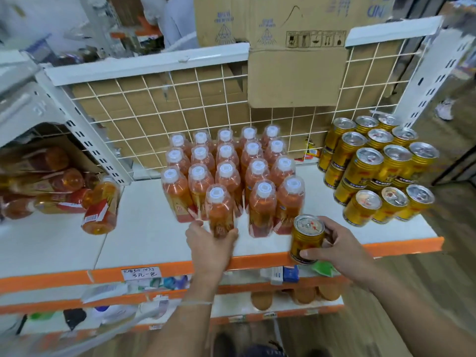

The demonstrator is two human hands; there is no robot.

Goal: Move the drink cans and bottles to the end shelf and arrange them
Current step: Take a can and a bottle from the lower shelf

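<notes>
At the front of the white shelf [144, 228] with its orange edge, we see the left hand [210, 243] on a bottle [221, 212] of orange drink. Its grip is closed round the lower part, thumb on the left and fingers on the right. This bottle stands upright at the front of the block of bottles [226, 161], just left of two other front ones. The block fills the middle of the shelf in tight rows, white caps up, reaching back to the wire grid [154, 104]. The right hand [340, 246] holds a gold can [306, 238] upright at the front edge of the shelf, just right of the bottles. Its grip is wrapped round the can's side, thumb low on the near face. We cannot tell whether the can rests on the shelf or is just above it. The other cans [378, 163] stand at the right end in close rows, stacked two high, apart from the held one. Behind the grid we see brown boxes [296, 73]. At the left end a loose bottle [101, 207] lies tilted on the shelf, beside a heap [38, 181] of bottles on their sides in the next bay. A handwritten label [139, 273] is stuck on the orange edge, and packets sit on the lower shelves, too blurred to tell apart.
</notes>
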